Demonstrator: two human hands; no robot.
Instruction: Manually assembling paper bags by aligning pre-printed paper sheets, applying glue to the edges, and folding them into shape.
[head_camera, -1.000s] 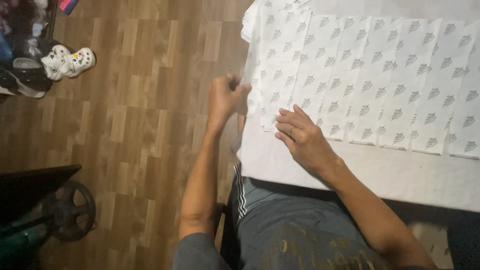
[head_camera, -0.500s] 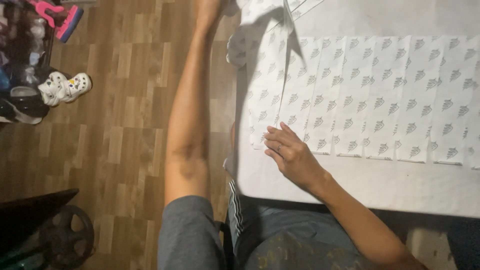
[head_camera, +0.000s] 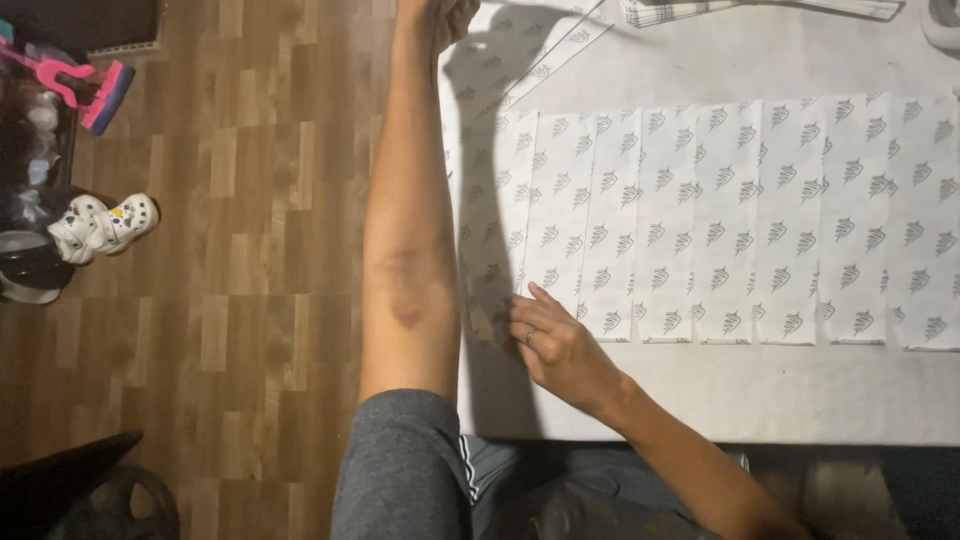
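A row of white paper sheets printed with small dark leaf-like marks (head_camera: 720, 220) lies overlapped on a white table (head_camera: 760, 390). My right hand (head_camera: 555, 340) rests flat on the lower corner of the leftmost sheet, fingers spread, a ring on one finger. My left arm stretches straight out along the table's left edge. My left hand (head_camera: 440, 14) is at the top of the frame, mostly cut off, beside the upper corner of a loose printed sheet (head_camera: 530, 50); I cannot tell whether it grips it.
A wooden parquet floor (head_camera: 230, 250) fills the left side. On it sit a white decorated clog (head_camera: 100, 225), a pink-and-blue brush (head_camera: 90, 90) and dark clutter. A folded stack of paper (head_camera: 690, 10) lies at the table's far edge.
My left arm has reached from the near left edge of the sheets far forward to the table's top-left corner. My right hand stayed pressed on the sheets.
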